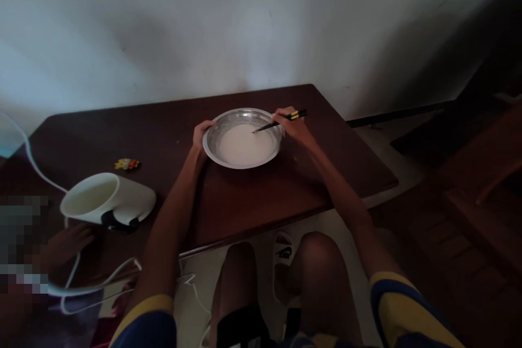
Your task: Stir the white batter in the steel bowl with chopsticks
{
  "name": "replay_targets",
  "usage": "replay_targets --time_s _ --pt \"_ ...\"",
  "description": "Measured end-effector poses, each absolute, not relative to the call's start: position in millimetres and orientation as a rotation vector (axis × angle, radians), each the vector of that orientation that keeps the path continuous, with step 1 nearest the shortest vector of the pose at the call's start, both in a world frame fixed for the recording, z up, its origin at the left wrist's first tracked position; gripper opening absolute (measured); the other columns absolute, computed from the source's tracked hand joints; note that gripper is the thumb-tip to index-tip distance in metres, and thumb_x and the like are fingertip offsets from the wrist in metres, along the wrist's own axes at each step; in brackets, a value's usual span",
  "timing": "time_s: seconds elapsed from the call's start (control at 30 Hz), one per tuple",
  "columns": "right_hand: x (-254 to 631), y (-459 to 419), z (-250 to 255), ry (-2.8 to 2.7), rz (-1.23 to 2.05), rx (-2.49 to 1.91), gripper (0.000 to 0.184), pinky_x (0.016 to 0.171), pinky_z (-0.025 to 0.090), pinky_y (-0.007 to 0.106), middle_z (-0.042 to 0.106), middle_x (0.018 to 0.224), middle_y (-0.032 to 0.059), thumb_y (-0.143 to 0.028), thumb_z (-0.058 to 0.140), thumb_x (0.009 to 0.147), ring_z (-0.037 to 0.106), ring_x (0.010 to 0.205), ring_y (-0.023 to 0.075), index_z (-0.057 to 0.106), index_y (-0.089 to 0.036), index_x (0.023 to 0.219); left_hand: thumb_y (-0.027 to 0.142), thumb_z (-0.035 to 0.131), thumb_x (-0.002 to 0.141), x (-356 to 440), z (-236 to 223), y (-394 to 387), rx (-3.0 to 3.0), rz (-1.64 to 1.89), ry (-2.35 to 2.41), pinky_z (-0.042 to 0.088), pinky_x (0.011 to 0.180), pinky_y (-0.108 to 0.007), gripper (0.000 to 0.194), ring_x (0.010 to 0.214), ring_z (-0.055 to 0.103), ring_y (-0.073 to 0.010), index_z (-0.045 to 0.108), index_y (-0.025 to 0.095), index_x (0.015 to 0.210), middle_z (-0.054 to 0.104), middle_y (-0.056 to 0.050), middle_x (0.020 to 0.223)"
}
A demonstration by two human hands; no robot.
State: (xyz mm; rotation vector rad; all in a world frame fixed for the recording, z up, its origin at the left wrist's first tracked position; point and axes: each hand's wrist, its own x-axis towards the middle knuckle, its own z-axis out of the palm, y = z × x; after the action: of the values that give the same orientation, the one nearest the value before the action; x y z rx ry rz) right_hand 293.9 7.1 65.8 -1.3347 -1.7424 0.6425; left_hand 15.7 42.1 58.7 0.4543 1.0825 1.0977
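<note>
A shiny metal bowl point(212, 151) stands on the dark table with a pale, off-white liquid or batter point(244, 148) in it. My left hand point(201, 133) grips the bowl's left rim, with the thumb along the edge and the other fingers mostly hidden behind it. Over the right rim, my right hand point(291, 124) is closed around black chopsticks point(267, 126) with gold bands near the top. Their tips slant down and left to the surface of the pale mixture.
On the left stands a white plastic container point(136, 196) with a black part. Behind it lies a small yellow and red toy-like item point(127, 164). A white cable point(35, 166) crosses the table's left side. Another person's hand point(71, 242) rests near the container. The wall point(244, 27) borders the table point(261, 201).
</note>
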Motion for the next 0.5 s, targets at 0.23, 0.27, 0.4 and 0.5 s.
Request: replay_targets --time_s 0.23,0.27,0.4,0.5 --pt "307 4 78 -1.649 0.756 -1.363 0.039 0.097 0.051 0.041 0.067 0.072 0.0029 -0.042 0.058 0.097 0.066 0.087 0.0232 0.065 -0.024 0.063 0.016 0.059 0.086 18 61 34 0.461 1.137 1.120 0.069 0.080 -0.037 0.025 0.078 0.083 -0.0302 0.082 0.018 0.094 0.078 -0.004 0.068" --pt "301 4 76 -1.668 0.793 -1.330 0.041 0.095 0.052 0.040 0.068 0.073 0.0031 -0.044 0.058 0.098 0.065 0.085 0.0224 0.064 -0.024 0.063 0.017 0.060 0.085 17 58 35 0.476 1.147 1.114 0.069 0.079 -0.036 0.023 0.079 0.083 -0.0299 0.081 0.019 0.092 0.079 -0.004 0.069" --pt "278 6 66 -1.749 0.804 -1.242 0.048 0.096 0.052 0.038 0.075 0.081 0.0049 -0.061 0.059 0.101 0.067 0.092 0.0227 0.067 -0.025 0.070 0.021 0.067 0.082 11 42 45 0.545 1.199 1.088 0.066 0.068 -0.029 0.012 0.074 0.081 -0.0259 0.078 0.024 0.085 0.075 0.000 0.064" --pt "274 9 60 -1.761 0.672 -1.274 0.050 0.099 0.051 0.038 0.076 0.087 0.0054 -0.067 0.058 0.102 0.068 0.102 0.0249 0.067 -0.026 0.074 0.018 0.066 0.079 8 33 53 0.596 1.223 1.083 0.064 0.062 -0.027 0.011 0.070 0.079 -0.0242 0.074 0.024 0.075 0.072 0.000 0.059"
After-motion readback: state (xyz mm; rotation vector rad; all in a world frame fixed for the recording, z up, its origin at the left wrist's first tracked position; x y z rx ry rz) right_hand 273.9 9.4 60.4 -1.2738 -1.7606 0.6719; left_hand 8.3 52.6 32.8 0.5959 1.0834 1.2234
